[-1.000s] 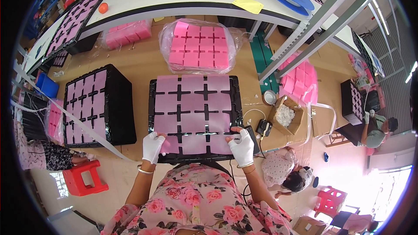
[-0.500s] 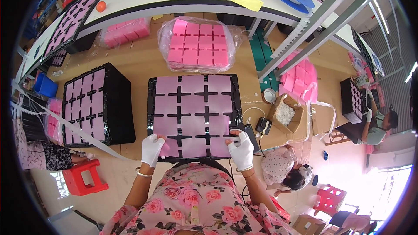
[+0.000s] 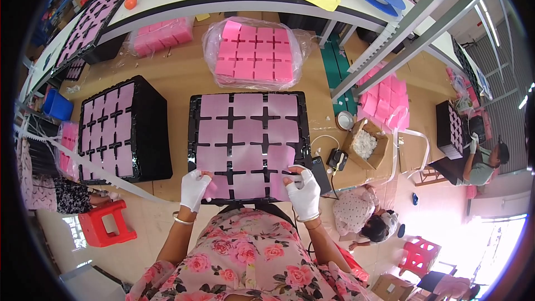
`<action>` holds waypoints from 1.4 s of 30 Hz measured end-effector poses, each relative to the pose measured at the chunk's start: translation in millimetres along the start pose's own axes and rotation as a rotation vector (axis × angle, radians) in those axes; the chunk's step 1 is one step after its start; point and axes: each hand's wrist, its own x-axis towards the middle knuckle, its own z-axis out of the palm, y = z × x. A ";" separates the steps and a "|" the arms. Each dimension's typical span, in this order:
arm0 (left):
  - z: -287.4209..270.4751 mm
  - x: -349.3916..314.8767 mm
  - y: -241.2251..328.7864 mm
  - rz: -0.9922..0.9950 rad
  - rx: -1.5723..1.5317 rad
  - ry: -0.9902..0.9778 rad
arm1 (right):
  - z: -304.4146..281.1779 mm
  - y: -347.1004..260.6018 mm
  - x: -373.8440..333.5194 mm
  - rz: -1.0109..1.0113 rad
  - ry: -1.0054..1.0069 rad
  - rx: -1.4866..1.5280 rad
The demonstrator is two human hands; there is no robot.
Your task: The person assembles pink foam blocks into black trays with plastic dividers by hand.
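Note:
In front of me lies a black plastic tray (image 3: 305, 128) covered by a pale pink sheet (image 3: 247, 158) cut into squares, with black cross-shaped gaps between them. At the tray's near left corner, my left hand (image 3: 194, 190), in a white glove with bare fingertips, pinches the edge of a corner square. My right hand (image 3: 304, 194), gloved the same way, is closed at the near right corner, thumb and forefinger at the sheet's edge. The squares beside the right fingers look slightly raised. What lies under the sheet is hidden.
A black tray stack (image 3: 150, 134) stands left. Beyond the tray lies a bagged bundle of bright pink sheets (image 3: 255, 53). To the right are a carton of white scraps (image 3: 383, 153), a black device (image 3: 337, 159) with a cable, and more pink sheets (image 3: 384, 100). Other people work nearby.
My right hand has shifted slightly left and the sheet's near right squares have moved with it. My left hand keeps its hold at the left corner. The view has shifted a little.

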 end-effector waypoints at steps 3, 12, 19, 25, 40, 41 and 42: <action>-0.7 0.7 0.7 -0.019 -0.030 0.002 | -1.2 2.6 0.9 0.001 0.019 -0.017; 9.4 -1.8 -1.8 0.004 0.001 -0.070 | -15.1 20.1 1.7 0.026 0.110 -0.109; 0.6 4.1 4.1 0.039 0.029 0.003 | 3.3 22.3 11.8 -0.048 0.096 -0.116; 6.6 -2.5 -3.9 0.050 0.077 -0.009 | -9.1 22.2 5.4 -0.048 0.099 -0.166; 2.5 -3.3 0.2 0.028 0.113 -0.013 | -18.3 20.1 1.1 0.020 0.076 -0.151; 3.6 -5.3 3.2 0.008 0.111 -0.020 | -18.9 17.8 0.5 0.061 0.059 -0.159; 5.2 -6.0 6.7 -0.011 0.107 -0.027 | -18.5 17.8 0.6 0.057 0.046 -0.155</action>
